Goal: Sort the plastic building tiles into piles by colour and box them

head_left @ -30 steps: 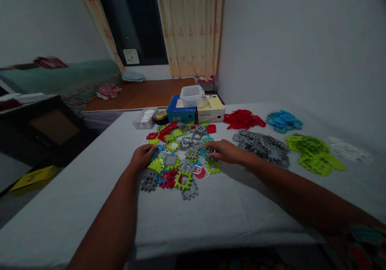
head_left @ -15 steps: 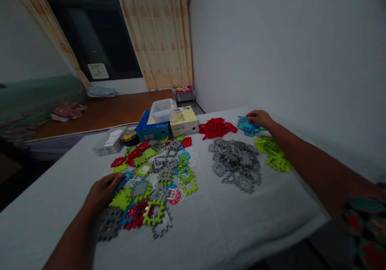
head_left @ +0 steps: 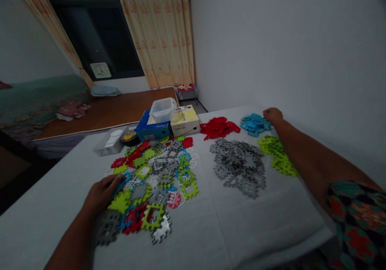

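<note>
At the left side of a mixed heap of toothed plastic building plates (head_left: 141, 191), my left hand (head_left: 101, 191) has its fingers closed at a blue toothed plate (head_left: 121, 184). Part of that plate is hidden by the fingers. My right hand (head_left: 274, 115) is at the far right, just beyond a small pile of blue plates (head_left: 255, 124). Its fingers are curled in, and whatever may be inside them is hidden. Near my right forearm lies a pile of lime green plates (head_left: 277, 155). A larger grey pile (head_left: 238, 163) and a red pile (head_left: 219, 127) lie to its left.
Behind the mixed heap stand a blue box (head_left: 153, 131) with a clear plastic tub (head_left: 163, 108) on it, a yellow and white box (head_left: 184, 121), a round dark tin (head_left: 130, 137) and a clear container (head_left: 106, 148). A wall (head_left: 286, 52) borders the table's right side.
My right hand has moved off the blue pile to its right, uncovering more of the pile. My left hand stays in place at the blue plate. The view has shifted slightly.
</note>
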A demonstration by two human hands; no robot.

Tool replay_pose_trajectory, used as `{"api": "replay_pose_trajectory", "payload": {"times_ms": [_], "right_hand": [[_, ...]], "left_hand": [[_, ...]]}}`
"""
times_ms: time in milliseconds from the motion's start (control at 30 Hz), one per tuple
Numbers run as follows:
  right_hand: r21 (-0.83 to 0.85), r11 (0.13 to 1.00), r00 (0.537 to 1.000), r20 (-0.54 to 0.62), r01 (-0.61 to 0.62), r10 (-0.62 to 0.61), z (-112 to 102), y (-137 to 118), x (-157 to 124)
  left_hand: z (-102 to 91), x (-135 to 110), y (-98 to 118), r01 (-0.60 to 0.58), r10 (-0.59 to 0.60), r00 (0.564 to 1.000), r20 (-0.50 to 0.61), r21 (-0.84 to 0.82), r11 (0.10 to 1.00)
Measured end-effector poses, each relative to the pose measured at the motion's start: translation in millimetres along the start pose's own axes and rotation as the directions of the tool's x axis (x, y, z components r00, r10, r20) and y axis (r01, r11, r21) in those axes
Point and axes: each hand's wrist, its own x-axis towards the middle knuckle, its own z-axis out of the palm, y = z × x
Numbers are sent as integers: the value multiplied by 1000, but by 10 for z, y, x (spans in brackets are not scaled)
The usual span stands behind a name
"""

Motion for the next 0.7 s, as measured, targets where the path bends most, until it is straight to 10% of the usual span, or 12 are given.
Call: {"api": "replay_pose_trajectory", "payload": {"times_ms": [133,233,400,467,700], "right_hand": [[97,989,993,0,114,-114,-10,-518,-276],[278,878,898,94,391,-430,52,-1163,-810],[454,489,358,346,745,-867,256,-2131,-2016],[429,389,217,396,815,-892,375,-2384,-2337],[301,428,211,552,852,-807,729,-2770,-2433]], "left_hand": [[22,-39,73,-55,55,998,-7,-27,998],[36,-64,120,-71,70,997,-13,-41,997],[53,-88,105,-101,102,995,1,-86,991],[55,-96,91,-103,105,994,8,-107,989],[66,-88,70,-85,89,996,22,-138,987]]}}
